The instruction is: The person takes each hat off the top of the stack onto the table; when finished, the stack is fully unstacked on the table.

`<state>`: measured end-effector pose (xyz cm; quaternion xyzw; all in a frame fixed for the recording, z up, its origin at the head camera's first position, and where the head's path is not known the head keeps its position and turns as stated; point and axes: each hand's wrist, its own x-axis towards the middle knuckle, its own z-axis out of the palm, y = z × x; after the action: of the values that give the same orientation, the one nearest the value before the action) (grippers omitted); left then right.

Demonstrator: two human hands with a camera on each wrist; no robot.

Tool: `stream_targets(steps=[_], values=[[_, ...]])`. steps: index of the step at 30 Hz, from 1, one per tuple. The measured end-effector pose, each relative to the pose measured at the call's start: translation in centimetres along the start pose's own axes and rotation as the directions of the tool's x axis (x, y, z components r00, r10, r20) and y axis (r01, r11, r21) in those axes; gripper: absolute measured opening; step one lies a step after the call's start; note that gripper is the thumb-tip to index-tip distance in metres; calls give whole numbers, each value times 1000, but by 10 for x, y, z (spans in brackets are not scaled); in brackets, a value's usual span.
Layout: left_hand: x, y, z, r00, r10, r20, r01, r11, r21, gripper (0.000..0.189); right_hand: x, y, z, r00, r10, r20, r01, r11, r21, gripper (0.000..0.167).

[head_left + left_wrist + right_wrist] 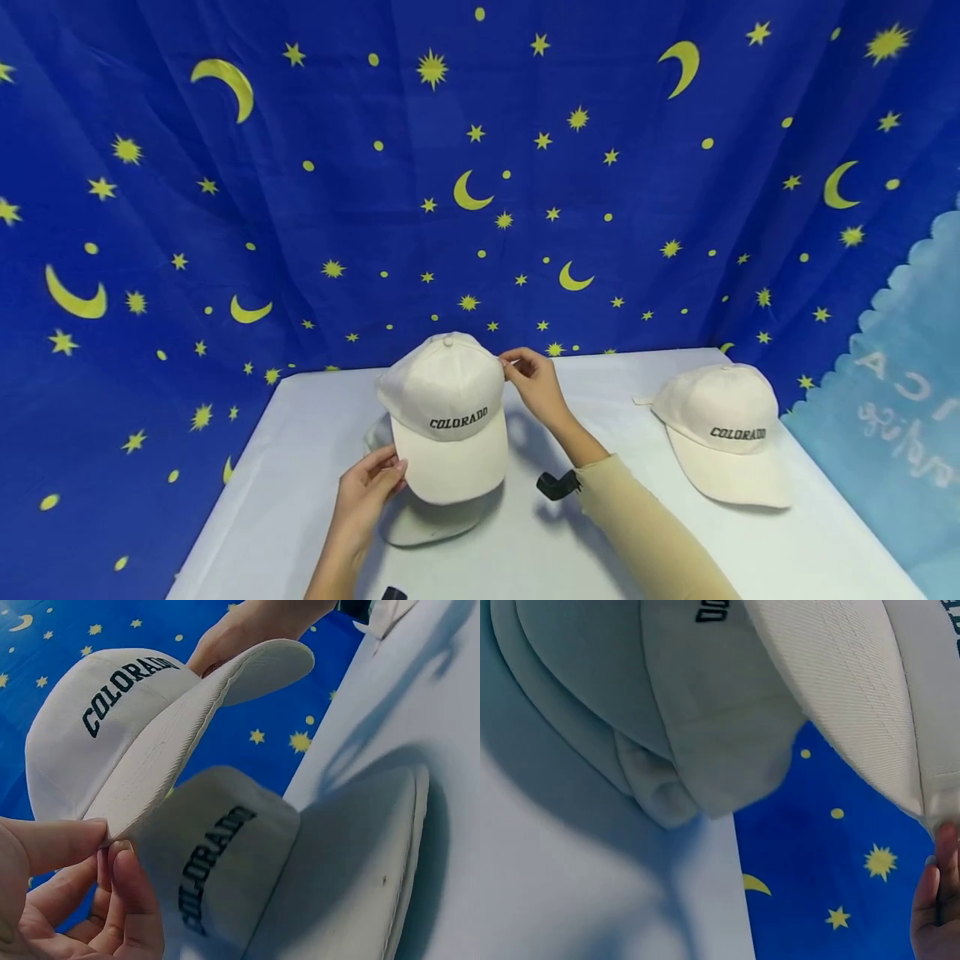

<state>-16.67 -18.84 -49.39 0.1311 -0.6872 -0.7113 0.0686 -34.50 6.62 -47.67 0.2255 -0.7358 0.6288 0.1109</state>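
Note:
A cream baseball cap [450, 467] with dark COLORADO lettering hangs above the table, its brim toward me. My left hand [363, 500] pinches the left edge of its brim between thumb and fingers. On the cap's far right side, my right hand [538, 390] holds the lower rim of the crown with its fingertips. Directly beneath sits another COLORADO cap [225, 855], shaded by the held one. In the right wrist view two brim edges [577, 735] lie one over the other there, as in a stack.
Farther right on the white table [300, 433] stands a similar cream cap [720, 417], its strap sticking out to the left. A blue curtain [337, 208] with yellow moons and stars hangs behind the table. Light blue cloth [885, 400] with white lettering hangs at the right.

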Motion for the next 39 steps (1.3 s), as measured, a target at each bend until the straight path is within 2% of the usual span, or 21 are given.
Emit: stream_targets(steps=[7,19,30,39], values=[[5,4,17,999,16,38,-15,999,-37,40,-5,-34,-24,1000,7,-5,-8,1000,-11,14],[9,4,41,995,34,97,-22,992,-121,40,-10,-27,-48,997,-27,-77,26,1000,-14,13],[13,4,65,989,23,147,-4,992,-128,40,-14,-25,-72,991,11,-130,-13,1000,-9,14],[16,-1,79,982,34,185,-8,990,-140,37,-21,-21,-88,985,-8,-171,2,1000,-31,13]])
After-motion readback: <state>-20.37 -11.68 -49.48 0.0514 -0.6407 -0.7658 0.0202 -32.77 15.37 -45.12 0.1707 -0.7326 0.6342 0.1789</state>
